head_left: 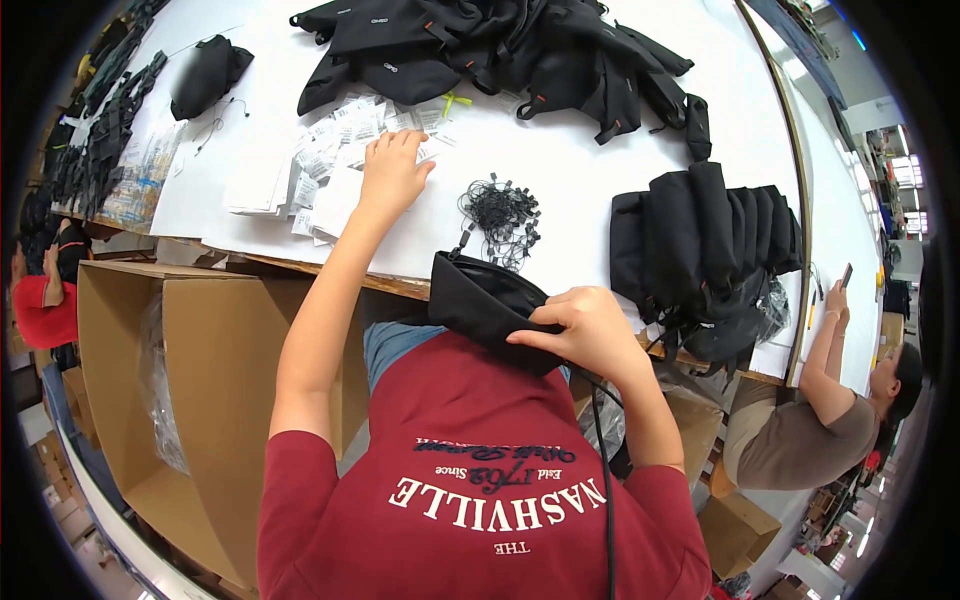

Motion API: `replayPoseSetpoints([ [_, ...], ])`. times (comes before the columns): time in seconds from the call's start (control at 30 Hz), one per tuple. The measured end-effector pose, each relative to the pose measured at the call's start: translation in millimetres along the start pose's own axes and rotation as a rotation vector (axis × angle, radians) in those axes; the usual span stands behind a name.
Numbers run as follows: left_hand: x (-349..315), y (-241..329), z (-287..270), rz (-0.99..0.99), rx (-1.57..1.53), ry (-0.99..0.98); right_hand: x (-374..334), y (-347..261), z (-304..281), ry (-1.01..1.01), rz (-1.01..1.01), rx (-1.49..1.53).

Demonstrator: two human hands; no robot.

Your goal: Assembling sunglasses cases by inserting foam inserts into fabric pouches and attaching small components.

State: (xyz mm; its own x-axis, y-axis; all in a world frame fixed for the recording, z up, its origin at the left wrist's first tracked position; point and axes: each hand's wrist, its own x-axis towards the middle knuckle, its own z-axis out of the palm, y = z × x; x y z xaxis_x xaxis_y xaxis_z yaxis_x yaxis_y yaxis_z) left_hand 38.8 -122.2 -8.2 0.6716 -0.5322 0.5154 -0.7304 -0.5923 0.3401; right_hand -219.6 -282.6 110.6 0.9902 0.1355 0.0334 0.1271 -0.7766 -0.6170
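My right hand (pixel 590 335) pinches the rim of a black fabric bag (pixel 475 305) between thumb and fingers. The bag is held at the table's front edge against my body, its mouth partly open and a zipper pull at its left corner. Over the table to the left, my left hand (pixel 393 175) lies on a heap of white printed tags (pixel 345 125). Its thumb is spread from the slightly bent fingers, and nothing shows in its grasp; the fingertips' undersides are hidden. Between the hands and a little beyond the bag sits a tangle of black tag strings (pixel 498 215).
A big pile of black bags (pixel 430 45) covers the table's far side. Stacked black bags (pixel 700 230) stand at the right. White card stacks (pixel 258 190) lie left of the tags. An open cardboard box (pixel 215 400) is below left. Another person (pixel 815 420) sits at right.
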Motion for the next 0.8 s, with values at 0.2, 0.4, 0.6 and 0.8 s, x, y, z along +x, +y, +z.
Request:
replayPoseSetpoints([
  [0.2, 5, -11, 5, -0.017, -0.025, -0.066, -2, -3, 0, 0.023, -0.053, -0.082],
  [0.4, 20, 49, -43, -0.21, -0.548, -0.063, 0, 4, -6, 0.154, -0.122, -0.232],
  [0.6, 9, 105, -112, 0.328, -0.401, -0.304, 6, 0, -16, 0.329, -0.172, -0.333],
  [0.8, -40, 82, -86, -0.426, -1.201, -0.054, 10, -3, -15, 0.476, -0.131, -0.332],
])
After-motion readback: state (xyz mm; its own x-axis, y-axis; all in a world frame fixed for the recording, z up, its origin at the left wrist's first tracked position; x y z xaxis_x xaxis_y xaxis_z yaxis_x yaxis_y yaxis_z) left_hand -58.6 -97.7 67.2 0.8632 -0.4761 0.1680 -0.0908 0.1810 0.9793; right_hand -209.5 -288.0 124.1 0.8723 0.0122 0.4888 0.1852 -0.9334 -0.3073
